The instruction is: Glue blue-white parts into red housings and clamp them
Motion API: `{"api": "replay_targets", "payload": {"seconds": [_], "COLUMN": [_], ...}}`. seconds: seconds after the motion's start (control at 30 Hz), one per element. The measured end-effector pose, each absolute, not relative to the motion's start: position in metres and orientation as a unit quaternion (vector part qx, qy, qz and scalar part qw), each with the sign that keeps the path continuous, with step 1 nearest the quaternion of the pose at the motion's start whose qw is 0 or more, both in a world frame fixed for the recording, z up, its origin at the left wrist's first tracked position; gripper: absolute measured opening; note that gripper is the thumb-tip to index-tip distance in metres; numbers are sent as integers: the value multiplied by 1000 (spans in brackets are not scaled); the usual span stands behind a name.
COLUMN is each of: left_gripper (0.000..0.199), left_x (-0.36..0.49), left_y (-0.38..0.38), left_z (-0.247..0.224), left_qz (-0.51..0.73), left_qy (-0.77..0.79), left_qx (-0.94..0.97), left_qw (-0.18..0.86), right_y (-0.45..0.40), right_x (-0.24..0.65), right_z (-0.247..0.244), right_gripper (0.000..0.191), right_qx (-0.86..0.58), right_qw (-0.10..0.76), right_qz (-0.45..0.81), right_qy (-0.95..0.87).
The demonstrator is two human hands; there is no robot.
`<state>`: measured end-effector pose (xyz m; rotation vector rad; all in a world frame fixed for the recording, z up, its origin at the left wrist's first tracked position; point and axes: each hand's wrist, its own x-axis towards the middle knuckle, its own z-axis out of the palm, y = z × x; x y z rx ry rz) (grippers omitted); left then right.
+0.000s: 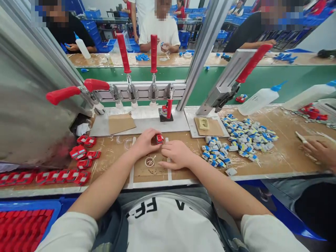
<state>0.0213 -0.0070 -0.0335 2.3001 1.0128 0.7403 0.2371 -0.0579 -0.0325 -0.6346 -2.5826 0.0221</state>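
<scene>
My left hand (145, 142) is closed around one end of a small red plastic piece (159, 139) with dark parts, shaped somewhat like a toy car body. From the other side, my right hand (178, 154) reaches its fingertips to the near edge of that piece, thumb stretched apart from the fingers. Whether those fingertips hold anything small is hard to see. Between my wrists, a small round cup (149, 161) with a thin stick in it rests on a taped-down piece of cardboard (151, 170).
Red-handled toggle clamps (153, 52) stand on a metal frame ahead. Red pieces (78, 153) lie at left; grey, blue and yellow pieces (246, 136) are heaped at right, near a white squeeze bottle (258, 100). A co-worker's hand (319, 148) is at far right.
</scene>
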Motion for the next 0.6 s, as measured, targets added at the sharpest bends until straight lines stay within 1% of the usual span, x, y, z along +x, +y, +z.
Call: {"api": "replay_targets", "payload": {"seconds": [0.07, 0.13, 0.23, 0.33, 0.47, 0.6], "left_gripper": [36, 36, 37, 41, 40, 37], "left_x": [17, 14, 12, 10, 9, 9], "left_y": [-7, -6, -4, -2, 0, -1], "left_z": [-36, -38, -43, -46, -45, -43], "left_qz": [295, 301, 308, 317, 322, 313], "left_qy": [376, 382, 397, 403, 395, 396], "left_qx": [839, 830, 810, 796, 781, 766], "left_qw": [259, 272, 302, 322, 361, 399], "right_y": [-53, -52, -54, -56, -57, -56], "right_x": [226, 216, 207, 201, 196, 198], "right_z": [-33, -33, -33, -32, -32, -34], "right_gripper": [49, 46, 42, 42, 37, 34], "right_qx": [-231, -241, -262, -284, -273, -265], "right_qw": [200, 176, 159, 143, 143, 170], "right_qz": [49, 76, 104, 131, 171, 228], "right_qy": [-951, -951, -946, -939, -936, -921]}}
